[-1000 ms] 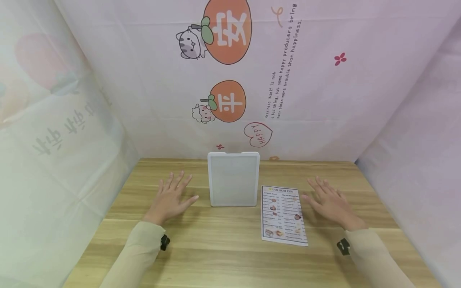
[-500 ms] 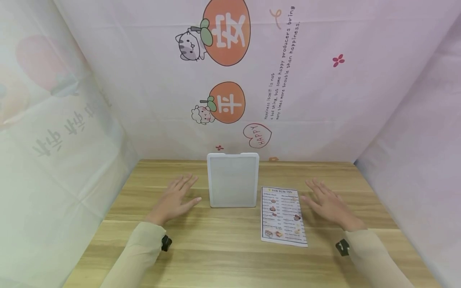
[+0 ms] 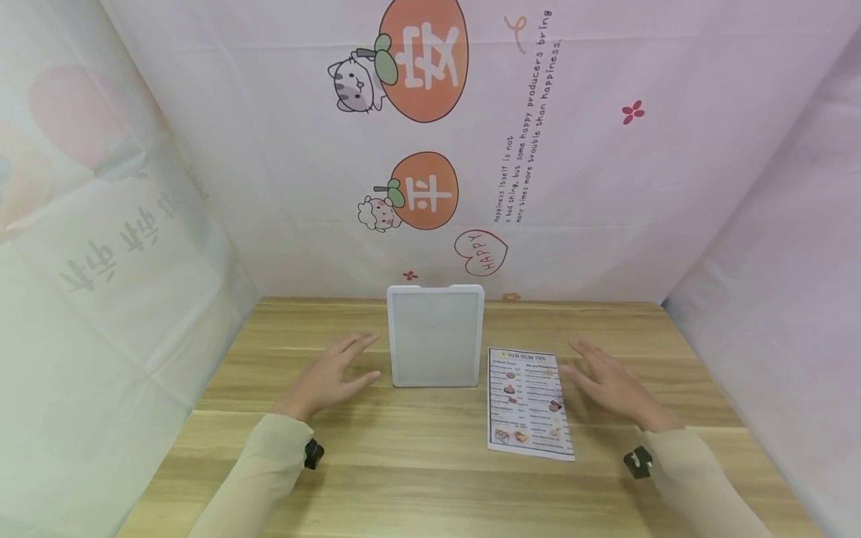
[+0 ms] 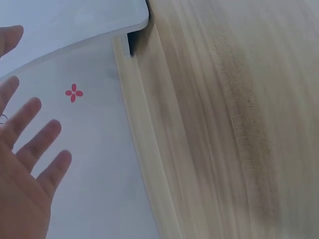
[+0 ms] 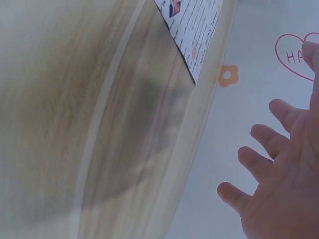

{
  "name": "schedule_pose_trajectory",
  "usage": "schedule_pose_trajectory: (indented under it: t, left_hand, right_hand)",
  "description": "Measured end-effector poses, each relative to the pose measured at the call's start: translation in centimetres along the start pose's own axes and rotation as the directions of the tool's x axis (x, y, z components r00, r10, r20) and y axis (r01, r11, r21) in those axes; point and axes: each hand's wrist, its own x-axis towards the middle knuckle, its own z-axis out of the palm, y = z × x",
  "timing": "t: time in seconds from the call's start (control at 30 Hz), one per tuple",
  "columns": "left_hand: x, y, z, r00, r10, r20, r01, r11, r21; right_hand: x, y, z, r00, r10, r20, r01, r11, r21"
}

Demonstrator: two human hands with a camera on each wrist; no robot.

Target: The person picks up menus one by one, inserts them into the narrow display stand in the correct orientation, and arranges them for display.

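A white-framed display stand (image 3: 436, 340) with a blank grey panel stands upright near the back of the table. To its left is my left hand (image 3: 329, 379), fingers extended, fingertips close to the frame's side edge; it holds nothing. In the left wrist view the stand (image 4: 75, 22) shows at the top, with the spread fingers below it. A printed dim sum menu sheet (image 3: 529, 403) lies flat to the right of the stand. My right hand (image 3: 612, 385) is beside the menu's right edge, fingers stretched out and holding nothing. The right wrist view shows the menu's corner (image 5: 192, 37).
The wooden table (image 3: 417, 478) meets a pale printed cloth (image 3: 303, 172) hung behind it. Cloth walls also close in the left (image 3: 101, 314) and right (image 3: 787, 276) sides. A black wrist strap piece (image 3: 313, 453) sits under the left sleeve, another (image 3: 638, 462) under the right.
My left hand has moved right, closer to the stand, and its fingers have drawn together. The right hand has barely shifted. The stand and menu lie as before.
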Motion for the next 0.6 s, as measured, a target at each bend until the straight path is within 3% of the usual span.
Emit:
schedule_pose_trajectory:
  t: [0.3, 0.6]
  left_hand:
    - [0.7, 0.6, 0.9, 0.999, 0.031, -0.044, -0.032, 0.999, -0.025]
    - [1.6, 1.6, 2.0, 0.993, 0.095, -0.066, -0.103, 0.986, -0.131]
  right_hand:
    - [0.0, -0.4, 0.5, 0.998, 0.019, 0.056, -0.029, 0.981, 0.191]
    - [-0.2, -0.3, 1.0, 0.994, 0.071, 0.081, -0.09, 0.963, 0.255]
